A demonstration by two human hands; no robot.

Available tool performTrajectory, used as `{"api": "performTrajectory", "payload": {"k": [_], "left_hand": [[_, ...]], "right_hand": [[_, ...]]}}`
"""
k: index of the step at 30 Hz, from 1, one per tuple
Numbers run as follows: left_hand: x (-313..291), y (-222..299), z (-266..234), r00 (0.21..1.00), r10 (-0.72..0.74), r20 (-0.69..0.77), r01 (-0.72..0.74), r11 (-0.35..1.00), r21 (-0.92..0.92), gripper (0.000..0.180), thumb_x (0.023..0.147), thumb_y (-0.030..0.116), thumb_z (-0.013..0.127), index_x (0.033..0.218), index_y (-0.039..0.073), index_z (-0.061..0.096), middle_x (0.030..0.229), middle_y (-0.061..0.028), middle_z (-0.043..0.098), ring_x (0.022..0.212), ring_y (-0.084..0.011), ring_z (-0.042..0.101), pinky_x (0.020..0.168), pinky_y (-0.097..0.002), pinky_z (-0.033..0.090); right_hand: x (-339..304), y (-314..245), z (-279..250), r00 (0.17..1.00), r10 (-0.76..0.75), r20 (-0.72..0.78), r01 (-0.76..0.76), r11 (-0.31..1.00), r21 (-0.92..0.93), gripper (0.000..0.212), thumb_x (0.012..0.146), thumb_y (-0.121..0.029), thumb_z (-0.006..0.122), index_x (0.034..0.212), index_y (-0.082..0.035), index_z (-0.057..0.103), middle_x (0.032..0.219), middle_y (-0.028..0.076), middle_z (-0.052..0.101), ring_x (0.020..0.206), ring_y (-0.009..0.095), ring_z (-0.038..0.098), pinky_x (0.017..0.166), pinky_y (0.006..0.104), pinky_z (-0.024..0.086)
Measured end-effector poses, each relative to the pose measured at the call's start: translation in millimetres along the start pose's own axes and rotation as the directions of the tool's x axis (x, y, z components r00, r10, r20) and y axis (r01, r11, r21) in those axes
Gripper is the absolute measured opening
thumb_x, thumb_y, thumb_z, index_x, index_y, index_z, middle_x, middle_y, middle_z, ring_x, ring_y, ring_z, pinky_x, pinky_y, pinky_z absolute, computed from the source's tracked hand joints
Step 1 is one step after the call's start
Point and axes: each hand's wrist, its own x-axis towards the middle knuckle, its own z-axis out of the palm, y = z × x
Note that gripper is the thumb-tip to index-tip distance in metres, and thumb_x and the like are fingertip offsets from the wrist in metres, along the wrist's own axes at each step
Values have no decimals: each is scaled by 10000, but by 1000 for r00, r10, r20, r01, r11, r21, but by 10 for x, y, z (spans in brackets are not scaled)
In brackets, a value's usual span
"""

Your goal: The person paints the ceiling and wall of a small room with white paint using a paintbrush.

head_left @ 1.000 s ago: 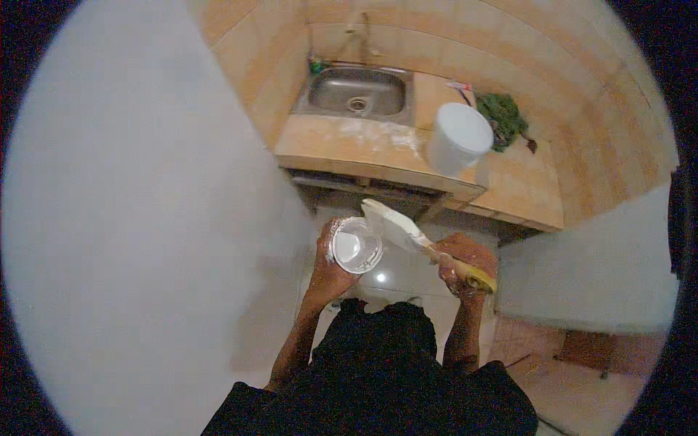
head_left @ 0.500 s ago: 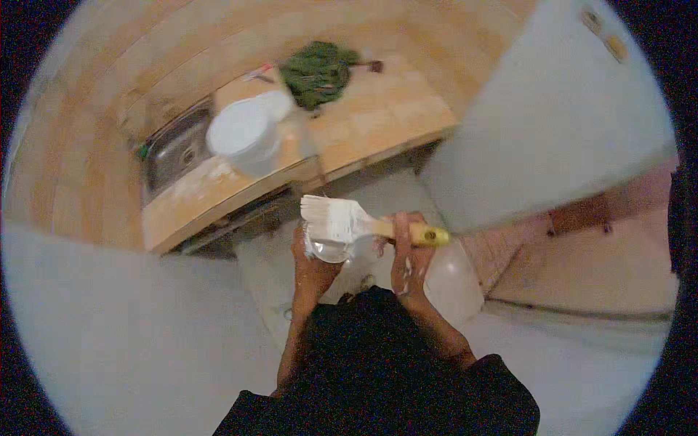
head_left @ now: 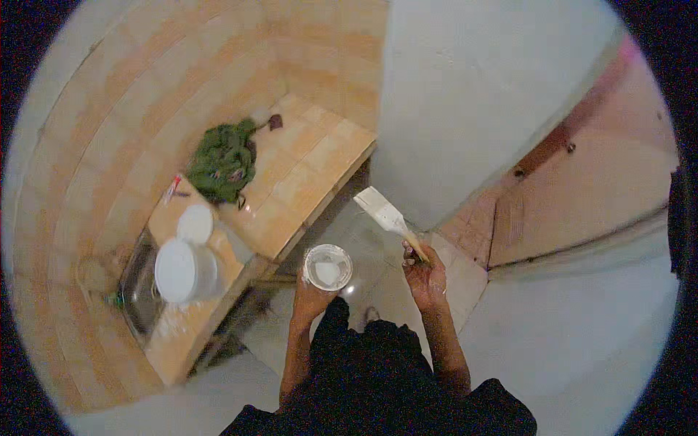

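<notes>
In front of my body, my left hand grips a small round tub from its near side. White paint lies in the tub and smears its rim. To the right of it, my right hand is closed around the handle of a wide paintbrush. The brush tilts up and to the left, its bristles coated white and apart from the tub. White smears mark the fingers of my right hand.
At the left, a tiled counter carries a lidded white bucket, a white round lid and a crumpled green cloth. A metal sink lies beside the bucket. A pale wall stands ahead on the right.
The brush has moved off the tub to the right, its bristles now pointing up and left. The view has turned right, so the counter sits farther left.
</notes>
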Motion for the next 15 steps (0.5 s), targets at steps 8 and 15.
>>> {"api": "performTrajectory", "payload": {"k": [8, 15], "left_hand": [[329, -257, -6, 984, 159, 74, -174, 943, 283, 738, 612, 229, 862, 1219, 27, 495, 1162, -157, 587, 1078, -285, 567, 950, -378, 456], [508, -349, 54, 952, 197, 235, -228, 967, 114, 668, 631, 203, 853, 1187, 35, 521, 1128, -140, 603, 1042, -267, 579, 924, -370, 473]], "right_hand": [[-172, 318, -242, 979, -136, -149, 127, 990, -68, 323, 940, -181, 523, 1178, 37, 528, 1134, 164, 633, 862, 119, 635, 659, 225, 522], [-307, 573, -447, 959, -242, -144, 261, 956, 132, 313, 942, -172, 497, 1152, 59, 516, 1008, 138, 616, 820, 147, 596, 661, 216, 511]]}}
